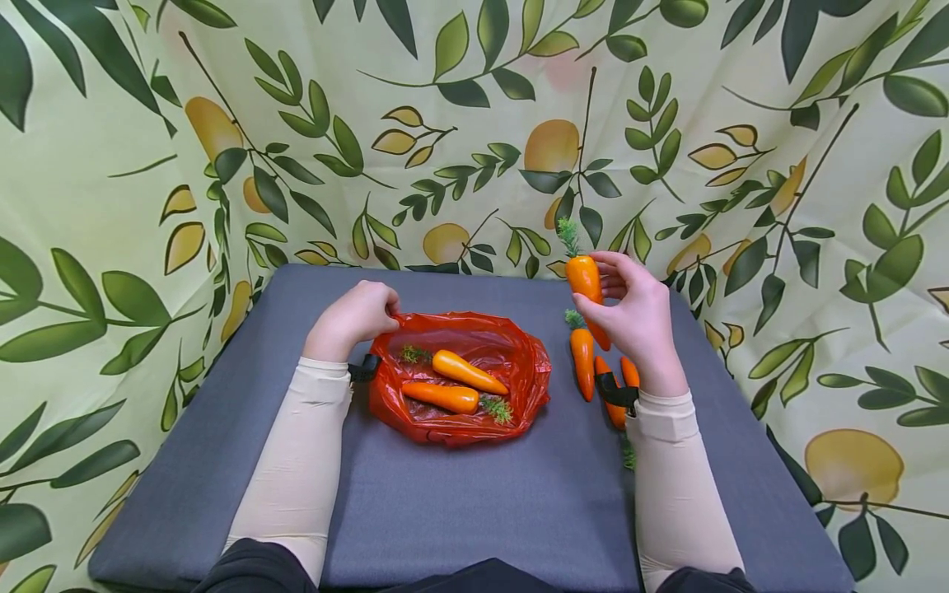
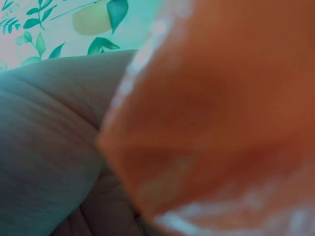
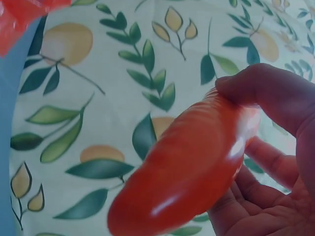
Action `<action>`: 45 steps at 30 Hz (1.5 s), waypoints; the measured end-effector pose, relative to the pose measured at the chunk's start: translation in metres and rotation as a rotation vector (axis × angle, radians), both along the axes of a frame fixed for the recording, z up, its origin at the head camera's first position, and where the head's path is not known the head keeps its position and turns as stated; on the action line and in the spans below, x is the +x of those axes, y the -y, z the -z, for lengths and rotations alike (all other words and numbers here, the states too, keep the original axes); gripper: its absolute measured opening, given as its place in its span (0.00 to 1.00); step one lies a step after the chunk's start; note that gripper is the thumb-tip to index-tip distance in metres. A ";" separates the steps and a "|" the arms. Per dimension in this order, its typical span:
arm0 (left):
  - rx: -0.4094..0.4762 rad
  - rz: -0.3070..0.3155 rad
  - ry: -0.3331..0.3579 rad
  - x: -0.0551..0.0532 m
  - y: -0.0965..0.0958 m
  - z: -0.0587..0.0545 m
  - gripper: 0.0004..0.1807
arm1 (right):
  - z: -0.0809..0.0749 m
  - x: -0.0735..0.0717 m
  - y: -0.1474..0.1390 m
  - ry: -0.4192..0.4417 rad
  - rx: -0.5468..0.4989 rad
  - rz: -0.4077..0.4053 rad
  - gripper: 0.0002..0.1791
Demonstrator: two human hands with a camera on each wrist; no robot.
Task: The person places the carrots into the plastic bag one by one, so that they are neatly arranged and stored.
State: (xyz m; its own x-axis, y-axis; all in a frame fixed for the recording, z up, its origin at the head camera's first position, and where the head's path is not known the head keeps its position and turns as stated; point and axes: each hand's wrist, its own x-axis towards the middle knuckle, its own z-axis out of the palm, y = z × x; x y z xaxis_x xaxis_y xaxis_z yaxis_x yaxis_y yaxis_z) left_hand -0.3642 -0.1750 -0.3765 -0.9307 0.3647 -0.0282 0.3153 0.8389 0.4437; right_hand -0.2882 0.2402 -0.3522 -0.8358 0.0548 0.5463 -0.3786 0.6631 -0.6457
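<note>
In the head view a red plastic bag (image 1: pixel 460 434) stands on the grey table with its mouth spread, two orange carrots with green tops inside. My left hand (image 1: pixel 357 317) pinches the bag's left rim; in the left wrist view the blurred bag (image 2: pixel 221 113) covers most of the picture. Up at the right, my right hand (image 1: pixel 630 309) holds a carrot (image 1: pixel 584 278) between thumb and fingers, its green top upward. The right wrist view shows this carrot (image 3: pixel 182 167) close up, its tip toward the camera.
Below the right hand a carrot (image 1: pixel 582 362) lies on the table (image 1: pixel 474 502). More carrots (image 1: pixel 614 408) lie beside it, partly hidden by the right wrist and its black strap. A leaf-patterned cloth (image 1: pixel 474 123) hangs behind and at both sides.
</note>
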 end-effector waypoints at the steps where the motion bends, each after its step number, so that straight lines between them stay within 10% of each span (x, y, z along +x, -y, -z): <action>1: 0.000 -0.001 0.002 0.000 0.000 0.000 0.03 | 0.000 0.000 0.003 -0.010 0.002 -0.014 0.32; 21: 0.007 0.003 -0.005 -0.002 0.001 0.001 0.03 | 0.019 0.001 0.069 -0.056 0.020 -0.298 0.33; 45: 0.013 0.007 -0.027 -0.001 0.004 -0.001 0.03 | 0.075 -0.009 0.134 0.099 0.223 -0.486 0.30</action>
